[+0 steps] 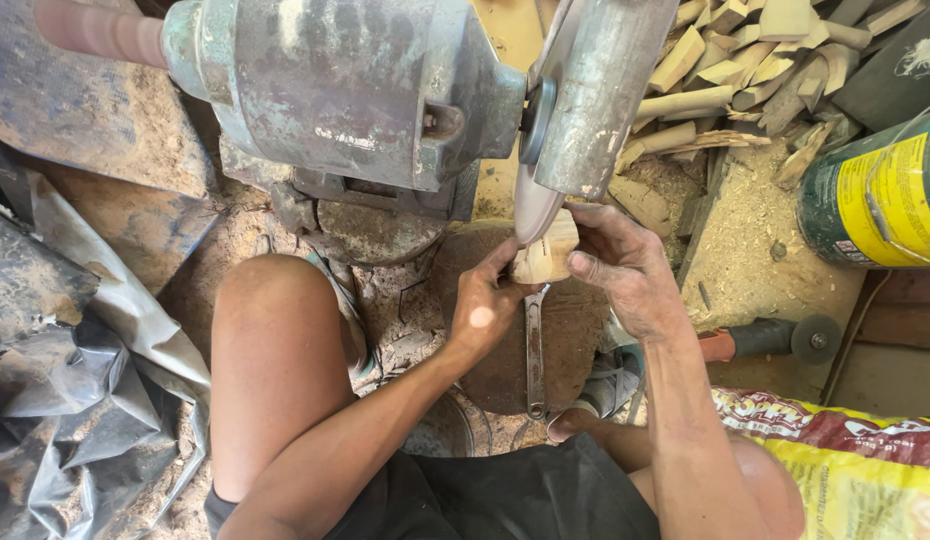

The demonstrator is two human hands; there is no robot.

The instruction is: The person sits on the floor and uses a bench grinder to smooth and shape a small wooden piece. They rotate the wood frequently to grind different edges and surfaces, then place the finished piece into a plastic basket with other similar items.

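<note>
I have both hands on a small pale wooden block (547,250) and I am pressing its upper edge against the thin sanding disc (533,205) that hangs below the metal guard (600,90) of the bench grinder (345,90). My left hand (485,305) is closed around the block from below and to the left, its fingers curled onto the near face. My right hand (625,265) is closed on it from the right, thumb across the front and fingers wrapped behind; how far those fingers reach behind I cannot tell.

The block sits between the two hands, touching the disc just above my left fingertips. To do this well, I judge that I should keep the pressure light and even, let the disc take material slowly, and turn the block with both hands rather than pushing it in hard. My fingertips are very near the disc's edge, so I would keep them on the lower half of the block and well under the contact line.

Below my hands a metal wrench (534,350) lies on a round, dusty wooden stump (575,340). To the right of my right hand there is a pile of cut wood pieces (745,60), a green and yellow can (875,195), and a small angle grinder (775,340) on the floor. Sawdust covers the ground, and my bare knee (275,330) is to the left of my left hand.
</note>
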